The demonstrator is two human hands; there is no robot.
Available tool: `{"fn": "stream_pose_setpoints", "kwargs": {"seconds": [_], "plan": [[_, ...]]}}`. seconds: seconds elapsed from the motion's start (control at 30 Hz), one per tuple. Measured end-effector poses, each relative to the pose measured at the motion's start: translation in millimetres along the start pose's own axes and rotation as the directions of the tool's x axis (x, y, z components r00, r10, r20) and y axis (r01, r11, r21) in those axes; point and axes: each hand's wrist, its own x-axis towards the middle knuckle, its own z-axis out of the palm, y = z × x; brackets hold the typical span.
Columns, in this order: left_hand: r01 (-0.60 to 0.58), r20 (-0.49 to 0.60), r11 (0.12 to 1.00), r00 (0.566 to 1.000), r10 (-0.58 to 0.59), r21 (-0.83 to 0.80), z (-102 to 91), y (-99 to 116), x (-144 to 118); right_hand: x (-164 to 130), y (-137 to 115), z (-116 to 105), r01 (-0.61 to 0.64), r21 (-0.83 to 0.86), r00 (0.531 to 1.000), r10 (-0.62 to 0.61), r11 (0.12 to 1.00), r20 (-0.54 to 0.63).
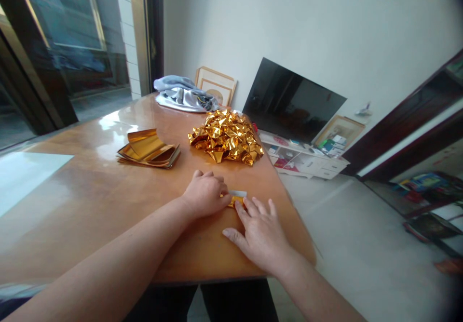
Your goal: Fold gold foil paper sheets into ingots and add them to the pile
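A small folded piece of gold foil paper point(237, 199) lies flat on the wooden table near its front right corner, a pale strip showing along its far edge. My left hand point(207, 194) rests at its left end with fingers curled and the thumb against the paper; the fingertips are partly hidden. With fingers spread, my right hand point(262, 230) presses a fingertip on the right part of the paper. Beyond my hands is a heap of folded gold foil pieces point(229, 139). To the left lies a stack of gold paper sheets point(148, 151), its top sheets curling up.
The glossy wooden table point(108, 206) ends at a rounded edge on the right. Folded pale blue cloth point(181, 93) lies at its far end. A white sheet point(32, 172) is at far left. A television point(292, 100) and a low white cabinet point(304, 158) stand beyond.
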Motion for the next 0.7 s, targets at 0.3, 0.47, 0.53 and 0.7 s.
{"fn": "stream_pose_setpoints", "kwargs": {"seconds": [0.3, 0.47, 0.53, 0.7], "plan": [[0.015, -0.009, 1.000, 1.000, -0.015, -0.023, 3.5, -0.9, 0.0, -0.5, -0.7, 1.6, -0.020, 0.012, 1.000, 0.020, 1.000, 0.005], [-0.002, -0.007, 1.000, 1.000, 0.002, -0.016, 2.4, -3.4, -1.5, -4.1, 3.7, 6.2, -0.029, 0.040, 0.999, 0.027, 0.999, 0.048], [-0.006, -0.004, 1.000, 1.000, 0.006, -0.015, 2.0, -3.4, -1.7, -6.3, 7.7, 6.8, -0.023, 0.062, 0.996, 0.017, 0.998, 0.090], [-0.005, -0.005, 1.000, 1.000, 0.005, -0.015, 2.1, -3.5, -2.1, -11.8, 17.9, 5.0, -0.018, 0.075, 0.992, 0.008, 0.997, 0.126]]}}
